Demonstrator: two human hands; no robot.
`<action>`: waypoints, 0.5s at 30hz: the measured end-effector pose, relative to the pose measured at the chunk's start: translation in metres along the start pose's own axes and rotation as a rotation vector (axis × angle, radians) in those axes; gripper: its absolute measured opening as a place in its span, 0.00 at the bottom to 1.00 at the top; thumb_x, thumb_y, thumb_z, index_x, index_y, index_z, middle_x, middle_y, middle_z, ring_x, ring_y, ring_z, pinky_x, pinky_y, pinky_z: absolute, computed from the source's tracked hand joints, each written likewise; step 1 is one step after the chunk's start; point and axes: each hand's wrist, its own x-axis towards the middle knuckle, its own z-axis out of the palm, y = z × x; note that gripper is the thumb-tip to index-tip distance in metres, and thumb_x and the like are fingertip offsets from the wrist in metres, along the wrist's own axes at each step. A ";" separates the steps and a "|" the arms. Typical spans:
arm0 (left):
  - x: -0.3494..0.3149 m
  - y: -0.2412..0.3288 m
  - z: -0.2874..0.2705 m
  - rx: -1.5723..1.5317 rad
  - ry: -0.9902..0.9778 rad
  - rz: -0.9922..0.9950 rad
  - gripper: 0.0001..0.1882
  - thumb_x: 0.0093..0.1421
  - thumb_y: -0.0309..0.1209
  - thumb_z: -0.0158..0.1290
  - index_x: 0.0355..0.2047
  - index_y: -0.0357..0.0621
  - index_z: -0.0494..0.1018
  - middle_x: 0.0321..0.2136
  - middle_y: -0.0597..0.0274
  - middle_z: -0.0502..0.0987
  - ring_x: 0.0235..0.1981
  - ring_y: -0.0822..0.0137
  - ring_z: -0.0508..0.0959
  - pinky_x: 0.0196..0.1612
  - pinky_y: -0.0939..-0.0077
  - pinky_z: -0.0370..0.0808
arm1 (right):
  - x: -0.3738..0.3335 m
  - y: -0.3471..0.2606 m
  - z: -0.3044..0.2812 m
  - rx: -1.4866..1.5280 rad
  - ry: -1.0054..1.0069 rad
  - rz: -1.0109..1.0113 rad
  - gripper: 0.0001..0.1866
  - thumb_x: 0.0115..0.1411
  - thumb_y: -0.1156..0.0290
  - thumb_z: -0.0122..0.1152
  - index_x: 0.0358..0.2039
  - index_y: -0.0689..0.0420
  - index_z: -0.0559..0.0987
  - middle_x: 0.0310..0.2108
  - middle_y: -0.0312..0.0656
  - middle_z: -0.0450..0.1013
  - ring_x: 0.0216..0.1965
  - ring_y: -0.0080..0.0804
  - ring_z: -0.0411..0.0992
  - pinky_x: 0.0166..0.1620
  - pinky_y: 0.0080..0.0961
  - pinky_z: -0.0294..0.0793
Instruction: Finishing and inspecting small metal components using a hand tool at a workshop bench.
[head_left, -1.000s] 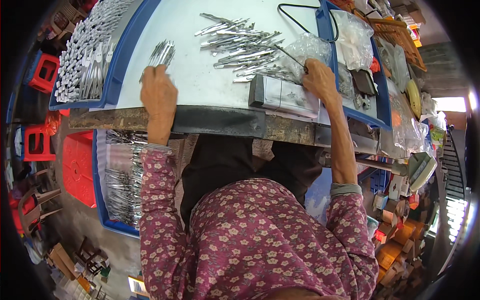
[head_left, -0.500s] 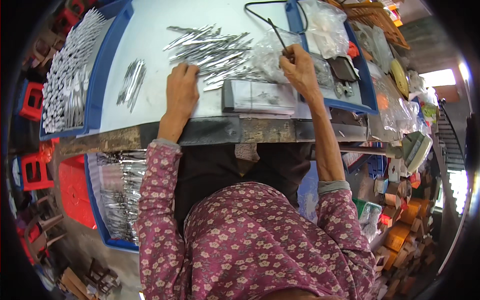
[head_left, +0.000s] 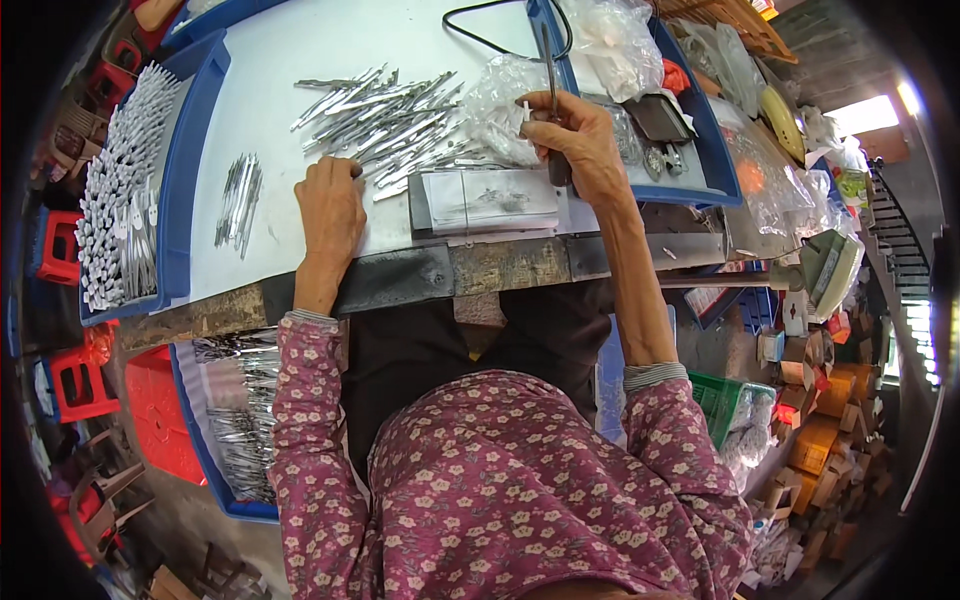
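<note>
My right hand (head_left: 585,145) is closed around a slim screwdriver-like tool (head_left: 550,75), its thin shaft pointing away from me and its dark handle low in the palm. A small white piece (head_left: 526,111) shows at the thumb and index fingertips. My left hand (head_left: 331,208) rests on the white work surface with its fingers curled, beside the near left edge of a loose pile of thin silvery metal strips (head_left: 390,120). What lies under those fingers is hidden. Between the hands sits a small block with a pale top (head_left: 490,200).
A neater bunch of strips (head_left: 238,205) lies left of my left hand. A blue tray (head_left: 190,190) packed with strips stands far left. Clear plastic bags (head_left: 625,45), a black cord loop (head_left: 460,12) and a dark box (head_left: 658,118) are at right. The wooden table edge (head_left: 510,262) runs nearest me.
My right hand has turned, so the tool stands more upright and its handle shows below the fingers. My left hand stays curled by the pile. The whole view has shifted slightly.
</note>
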 end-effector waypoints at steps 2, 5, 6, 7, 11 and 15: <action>0.000 -0.001 -0.004 0.085 0.039 0.007 0.08 0.50 0.23 0.51 0.33 0.42 0.69 0.31 0.59 0.69 0.37 0.58 0.67 0.41 0.63 0.60 | -0.002 -0.003 -0.001 0.072 -0.019 0.004 0.16 0.48 0.77 0.59 0.40 0.65 0.74 0.21 0.34 0.69 0.19 0.16 0.64 0.23 0.13 0.63; 0.001 0.001 -0.015 0.070 0.092 0.026 0.08 0.52 0.24 0.50 0.34 0.42 0.70 0.31 0.58 0.70 0.37 0.58 0.67 0.43 0.62 0.59 | -0.008 -0.009 0.000 0.166 -0.041 -0.004 0.15 0.49 0.76 0.58 0.40 0.64 0.74 0.21 0.35 0.70 0.19 0.16 0.64 0.23 0.13 0.63; 0.001 0.004 -0.022 0.063 0.146 0.050 0.08 0.53 0.24 0.50 0.35 0.42 0.70 0.31 0.58 0.71 0.36 0.58 0.67 0.43 0.62 0.59 | -0.009 -0.011 0.001 0.188 -0.042 -0.018 0.15 0.50 0.76 0.58 0.40 0.63 0.74 0.21 0.35 0.70 0.19 0.16 0.64 0.24 0.12 0.63; 0.003 0.013 -0.029 0.012 0.161 0.002 0.07 0.54 0.23 0.49 0.35 0.40 0.70 0.29 0.56 0.72 0.33 0.57 0.70 0.40 0.65 0.64 | -0.010 -0.009 0.000 0.187 -0.040 -0.016 0.15 0.50 0.76 0.58 0.40 0.63 0.74 0.21 0.35 0.70 0.19 0.16 0.64 0.24 0.12 0.63; 0.003 0.045 -0.049 -0.491 0.141 -0.153 0.06 0.54 0.19 0.50 0.34 0.37 0.70 0.28 0.54 0.73 0.29 0.60 0.74 0.33 0.74 0.69 | -0.013 -0.005 -0.007 0.191 -0.052 -0.072 0.11 0.53 0.76 0.56 0.38 0.63 0.75 0.25 0.40 0.73 0.20 0.17 0.65 0.23 0.11 0.64; -0.004 0.070 -0.056 -0.634 0.118 -0.077 0.06 0.52 0.17 0.50 0.32 0.36 0.71 0.27 0.55 0.74 0.28 0.63 0.75 0.32 0.77 0.70 | -0.023 -0.020 0.002 0.100 -0.052 -0.072 0.10 0.53 0.76 0.54 0.36 0.64 0.76 0.27 0.42 0.75 0.21 0.17 0.67 0.22 0.11 0.64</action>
